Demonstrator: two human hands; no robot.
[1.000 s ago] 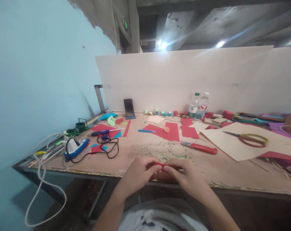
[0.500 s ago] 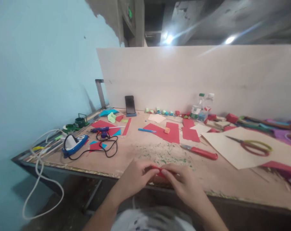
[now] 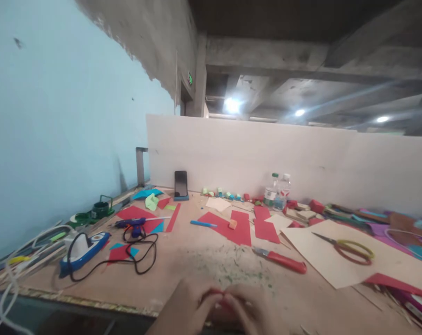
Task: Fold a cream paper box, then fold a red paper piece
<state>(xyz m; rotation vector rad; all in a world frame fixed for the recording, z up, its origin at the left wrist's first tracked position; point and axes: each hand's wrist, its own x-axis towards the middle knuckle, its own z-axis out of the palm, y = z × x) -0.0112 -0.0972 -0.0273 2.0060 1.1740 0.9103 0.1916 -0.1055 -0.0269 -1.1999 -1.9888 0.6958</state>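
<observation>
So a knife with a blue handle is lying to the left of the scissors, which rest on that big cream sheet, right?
Nearly: the head view shows that the knife has a red handle, not blue. It does lie left of the scissors, which rest on the big cream sheet.

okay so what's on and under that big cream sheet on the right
Scissors lie on the cream sheet; red paper sticks out from under its near edge. Anything else beneath is hidden by the sheet, so I can't tell.

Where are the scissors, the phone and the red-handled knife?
Scissors (image 3: pixel 335 242): head view, at the pivot where handles meet blades.
Phone (image 3: pixel 180 184): head view, on its dark screen.
Red-handled knife (image 3: pixel 286 261): head view, on the handle.
</observation>
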